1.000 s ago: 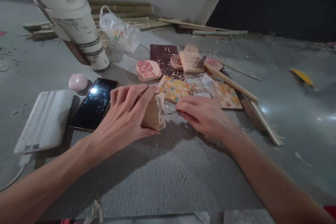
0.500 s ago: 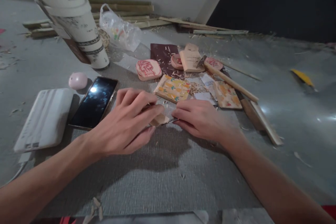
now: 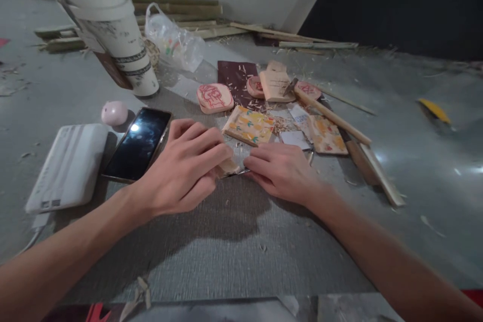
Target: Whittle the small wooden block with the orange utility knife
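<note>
My left hand [image 3: 190, 166] is closed over a small piece of pale wood [image 3: 228, 167], most of which lies hidden under the fingers. From the right, my right hand [image 3: 281, 171] grips a carving knife [image 3: 243, 171]; its thin metal blade pokes out to the left and meets the wood's near end. The knife's handle is mostly covered by the hand, so its full shape is hidden. Just beyond both hands lies a flat block with a yellow patterned face [image 3: 249, 125]. A black phone [image 3: 139, 143] rests beside my left hand.
A white power bank [image 3: 70, 168], a pink case [image 3: 114, 112] and a tall cup [image 3: 116, 35] stand left. Behind are a plastic bag [image 3: 173, 43], a red-marked wooden block [image 3: 215, 97] and bamboo strips [image 3: 181, 10]. A hammer [image 3: 332, 118] lies right, amid shavings.
Both hands keep their grips. The blade and my right hand have shifted slightly left, and a little less of the wood shows past my left fingers. The view has moved slightly.
</note>
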The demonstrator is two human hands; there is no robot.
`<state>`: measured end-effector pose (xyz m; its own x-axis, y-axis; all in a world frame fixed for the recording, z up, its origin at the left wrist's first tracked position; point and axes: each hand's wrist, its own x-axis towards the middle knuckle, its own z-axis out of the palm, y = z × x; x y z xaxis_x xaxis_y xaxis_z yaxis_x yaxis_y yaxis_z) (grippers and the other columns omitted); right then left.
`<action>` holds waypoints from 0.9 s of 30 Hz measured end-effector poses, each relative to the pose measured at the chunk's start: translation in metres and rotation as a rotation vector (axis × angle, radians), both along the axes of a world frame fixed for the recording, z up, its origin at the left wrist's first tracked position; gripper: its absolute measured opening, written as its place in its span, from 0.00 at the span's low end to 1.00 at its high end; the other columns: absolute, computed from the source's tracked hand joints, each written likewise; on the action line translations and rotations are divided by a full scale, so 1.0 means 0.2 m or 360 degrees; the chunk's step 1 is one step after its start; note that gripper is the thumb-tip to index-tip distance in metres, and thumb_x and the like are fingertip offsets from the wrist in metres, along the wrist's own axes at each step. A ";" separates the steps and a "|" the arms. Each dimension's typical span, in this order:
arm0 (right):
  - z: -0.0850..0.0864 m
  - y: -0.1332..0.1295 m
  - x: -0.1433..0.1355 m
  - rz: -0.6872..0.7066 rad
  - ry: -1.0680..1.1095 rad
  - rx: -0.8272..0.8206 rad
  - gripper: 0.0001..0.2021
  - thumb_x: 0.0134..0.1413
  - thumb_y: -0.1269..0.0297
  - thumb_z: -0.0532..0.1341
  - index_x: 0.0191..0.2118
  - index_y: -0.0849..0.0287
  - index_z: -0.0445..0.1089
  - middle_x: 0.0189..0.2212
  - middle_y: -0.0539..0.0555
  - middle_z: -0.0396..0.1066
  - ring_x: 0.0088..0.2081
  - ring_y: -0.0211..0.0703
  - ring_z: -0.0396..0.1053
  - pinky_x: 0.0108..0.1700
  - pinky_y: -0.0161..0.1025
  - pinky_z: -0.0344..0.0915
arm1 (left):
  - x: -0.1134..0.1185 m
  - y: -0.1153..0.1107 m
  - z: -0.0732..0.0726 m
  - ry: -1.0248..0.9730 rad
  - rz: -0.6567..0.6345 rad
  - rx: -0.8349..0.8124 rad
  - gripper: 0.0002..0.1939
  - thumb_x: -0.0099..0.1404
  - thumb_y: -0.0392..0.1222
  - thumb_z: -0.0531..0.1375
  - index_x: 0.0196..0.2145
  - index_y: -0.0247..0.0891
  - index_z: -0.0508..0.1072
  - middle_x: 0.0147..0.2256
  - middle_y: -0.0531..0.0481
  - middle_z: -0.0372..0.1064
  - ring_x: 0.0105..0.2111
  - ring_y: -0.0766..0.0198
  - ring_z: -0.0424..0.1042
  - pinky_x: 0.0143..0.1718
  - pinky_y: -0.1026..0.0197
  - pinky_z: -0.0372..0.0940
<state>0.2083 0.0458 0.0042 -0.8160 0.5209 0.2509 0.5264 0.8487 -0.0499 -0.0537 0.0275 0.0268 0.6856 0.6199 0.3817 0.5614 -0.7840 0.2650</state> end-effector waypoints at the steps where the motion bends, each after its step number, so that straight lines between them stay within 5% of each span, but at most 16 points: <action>1: -0.01 0.00 0.00 0.0000 0.0006 0.0000 0.19 0.76 0.60 0.51 0.34 0.58 0.71 0.30 0.52 0.72 0.32 0.42 0.63 0.34 0.42 0.50 | 0.00 0.00 0.00 0.0000 0.0013 -0.0018 0.09 0.64 0.34 0.51 0.41 0.41 0.68 0.39 0.45 0.71 0.37 0.52 0.65 0.43 0.45 0.54; 21: -0.05 0.02 -0.01 -0.0006 -0.0355 -0.0006 0.16 0.76 0.56 0.53 0.38 0.57 0.72 0.31 0.52 0.74 0.31 0.42 0.64 0.32 0.43 0.46 | 0.03 0.00 0.03 -0.0026 0.0079 -0.0041 0.08 0.69 0.34 0.49 0.36 0.41 0.67 0.35 0.47 0.68 0.35 0.53 0.62 0.42 0.47 0.53; 27: -0.06 0.01 0.03 0.0003 -0.0130 0.0097 0.19 0.77 0.57 0.51 0.36 0.58 0.72 0.33 0.52 0.74 0.34 0.42 0.65 0.35 0.42 0.50 | 0.03 0.00 0.02 -0.0022 0.0079 0.0006 0.09 0.71 0.33 0.48 0.37 0.39 0.68 0.36 0.46 0.69 0.35 0.54 0.62 0.44 0.46 0.54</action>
<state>0.2137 0.0483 -0.0078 -0.8359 0.5051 0.2147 0.5251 0.8499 0.0451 -0.0484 0.0267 0.0299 0.6487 0.6515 0.3935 0.5960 -0.7563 0.2698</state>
